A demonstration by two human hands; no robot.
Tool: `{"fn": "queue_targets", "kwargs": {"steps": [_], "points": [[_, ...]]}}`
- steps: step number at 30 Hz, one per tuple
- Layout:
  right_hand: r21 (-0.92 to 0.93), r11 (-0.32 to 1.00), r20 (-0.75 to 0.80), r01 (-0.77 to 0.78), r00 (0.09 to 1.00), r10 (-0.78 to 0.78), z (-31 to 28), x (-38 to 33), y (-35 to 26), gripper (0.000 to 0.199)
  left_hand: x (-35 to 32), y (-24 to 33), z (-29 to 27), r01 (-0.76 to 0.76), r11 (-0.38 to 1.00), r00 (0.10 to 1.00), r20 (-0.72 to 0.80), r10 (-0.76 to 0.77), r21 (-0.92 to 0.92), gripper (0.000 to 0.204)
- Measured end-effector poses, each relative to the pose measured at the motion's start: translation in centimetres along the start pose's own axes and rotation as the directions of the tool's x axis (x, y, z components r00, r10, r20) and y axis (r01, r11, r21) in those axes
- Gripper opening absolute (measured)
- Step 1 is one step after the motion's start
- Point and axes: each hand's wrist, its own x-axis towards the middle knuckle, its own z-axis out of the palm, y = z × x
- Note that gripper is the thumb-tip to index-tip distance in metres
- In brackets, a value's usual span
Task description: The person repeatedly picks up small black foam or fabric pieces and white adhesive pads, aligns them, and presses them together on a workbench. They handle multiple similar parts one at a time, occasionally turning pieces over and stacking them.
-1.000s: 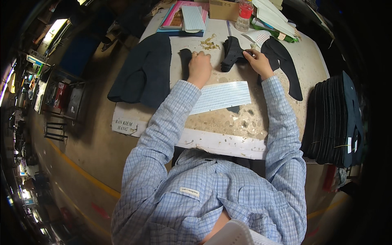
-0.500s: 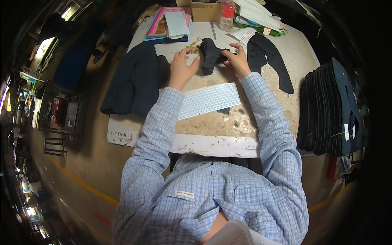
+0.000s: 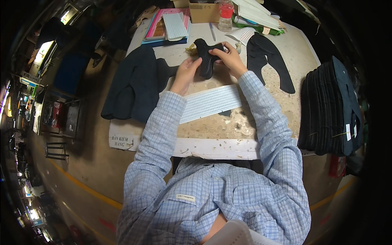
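Observation:
A small stack of black, cross-shaped fabric pieces [image 3: 206, 60] is between my hands over the far middle of the table. My right hand [image 3: 231, 59] grips its right arm, thumb on the near face and fingers behind. At the lower left edge, my left hand [image 3: 188, 73] closes on the stack with its thumb against it; its other fingers are partly hidden. Just left of my left hand lies a large pile of dark, curved fabric pieces [image 3: 132, 87]. Right of my right hand lie black, forked fabric pieces [image 3: 269, 61]. A printed white sheet [image 3: 210, 103] lies nearer me, between my forearms.
A tall stack of dark pieces [image 3: 320, 108] stands at the table's right edge. Along the back are folders [image 3: 153, 30], a pen [image 3: 212, 32], a cardboard box [image 3: 204, 13], a bottle [image 3: 225, 16] and papers [image 3: 255, 12]. Yellowish scraps [image 3: 190, 50] lie beyond my left hand.
My left hand has moved right, from apart to touching the black stack. My right hand has shifted slightly left and taken a firmer hold. The stack has turned a little.

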Motion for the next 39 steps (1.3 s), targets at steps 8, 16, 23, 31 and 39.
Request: {"fn": "queue_targets", "kwargs": {"steps": [8,16,23,31,39], "points": [[-0.307,0.784,0.179,0.54,0.842,-0.51,0.4,-2.9,-5.0,0.045,-2.2,1.8,0.8,0.04,0.939,0.985,0.17,0.019,-0.342,0.056],[-0.575,-0.027,0.605,0.817,0.403,-0.687,-3.2,-3.2,-7.3,0.032,-1.9,1.8,-0.2,0.104,0.947,0.995,0.044,-0.095,-0.305,0.048],[-0.609,0.16,0.415,0.776,0.485,-0.77,-1.7,-4.0,-7.2,0.016,-1.6,1.4,0.0,0.175,0.924,0.981,0.143,-0.133,-0.341,0.069],[-0.525,0.708,0.154,0.472,0.871,-0.467,-0.9,-4.2,-6.1,0.023,-2.0,1.2,0.1,0.138,0.944,0.98,0.176,-0.088,-0.298,0.075],[-0.526,0.443,0.39,0.726,0.669,-0.633,-1.4,-0.9,0.0,0.072,-0.8,0.9,-0.9,-0.459,0.562,0.831,0.11,0.545,0.688,0.071]]}}
